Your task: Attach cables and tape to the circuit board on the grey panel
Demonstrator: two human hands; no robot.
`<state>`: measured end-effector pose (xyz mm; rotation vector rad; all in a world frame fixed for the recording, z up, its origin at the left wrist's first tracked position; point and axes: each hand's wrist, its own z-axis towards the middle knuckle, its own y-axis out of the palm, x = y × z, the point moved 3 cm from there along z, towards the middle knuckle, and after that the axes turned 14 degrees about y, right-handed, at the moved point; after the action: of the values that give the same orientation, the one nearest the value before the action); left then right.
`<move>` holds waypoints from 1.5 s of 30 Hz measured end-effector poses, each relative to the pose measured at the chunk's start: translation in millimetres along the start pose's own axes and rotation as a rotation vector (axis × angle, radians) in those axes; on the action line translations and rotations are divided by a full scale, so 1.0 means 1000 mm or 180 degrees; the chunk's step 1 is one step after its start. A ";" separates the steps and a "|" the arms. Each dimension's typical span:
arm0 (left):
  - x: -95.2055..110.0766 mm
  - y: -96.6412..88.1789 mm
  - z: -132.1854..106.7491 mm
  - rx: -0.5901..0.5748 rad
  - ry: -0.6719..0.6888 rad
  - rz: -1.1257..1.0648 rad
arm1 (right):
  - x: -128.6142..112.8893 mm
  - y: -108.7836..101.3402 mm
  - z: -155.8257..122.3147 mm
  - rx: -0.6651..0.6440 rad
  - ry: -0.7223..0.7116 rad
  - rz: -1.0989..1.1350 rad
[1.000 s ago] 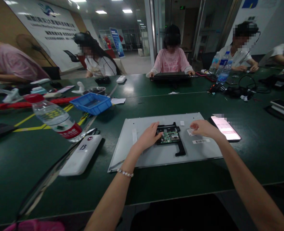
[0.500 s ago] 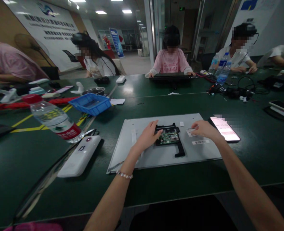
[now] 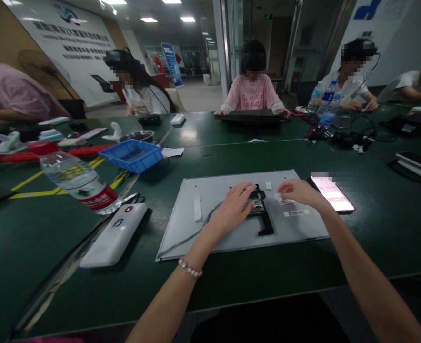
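Observation:
A grey metal panel (image 3: 228, 228) lies flat on the green table (image 3: 232, 152). At its middle sits a small green circuit board in a black plastic frame (image 3: 262, 216). My left hand (image 3: 234, 207) lies over the board with fingers spread flat, covering most of it. My right hand (image 3: 298, 191) hovers just right of the board, fingers pinched on a small pale label or tape piece (image 3: 279, 196). A barcode sticker (image 3: 296, 213) is stuck to the panel below that hand.
A lit phone (image 3: 332, 193) lies right of the panel. A white power bank (image 3: 112, 236) and a tilted water bottle (image 3: 78, 181) are at the left, a blue tray (image 3: 134, 155) beyond. Other people sit around the table with laptops, bottles and cables.
My left hand has slid right from the board's left edge onto the board. My right hand has shifted slightly left, still pinched.

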<state>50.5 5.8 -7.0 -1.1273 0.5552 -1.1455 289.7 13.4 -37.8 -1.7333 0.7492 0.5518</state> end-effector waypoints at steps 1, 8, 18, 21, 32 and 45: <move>0.003 0.001 0.001 -0.0067 0.0064 -0.0044 | -0.004 0.003 -0.002 -0.0246 -0.0066 0.0174; 0.017 0.008 0.003 -0.0414 0.0465 0.0016 | -0.022 0.024 -0.008 -0.0816 -0.0289 0.0453; 0.021 0.015 0.004 -0.0606 0.0589 0.0352 | -0.020 0.034 0.000 -0.0501 -0.0435 0.0058; 0.022 0.015 0.004 -0.0597 0.0585 0.0372 | -0.022 0.034 -0.002 -0.0362 -0.0408 -0.0074; 0.000 -0.022 0.004 -0.0086 0.0049 0.0224 | -0.030 0.016 -0.010 -0.0025 -0.0487 0.0017; -0.109 -0.048 -0.104 -0.0024 -0.1522 -0.0268 | -0.034 0.026 -0.011 -0.0049 -0.0641 0.0139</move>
<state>-95.8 63.7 -22.7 -1.3855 0.1419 -0.8995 246.9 4.8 -28.2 -1.6496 0.6423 0.7515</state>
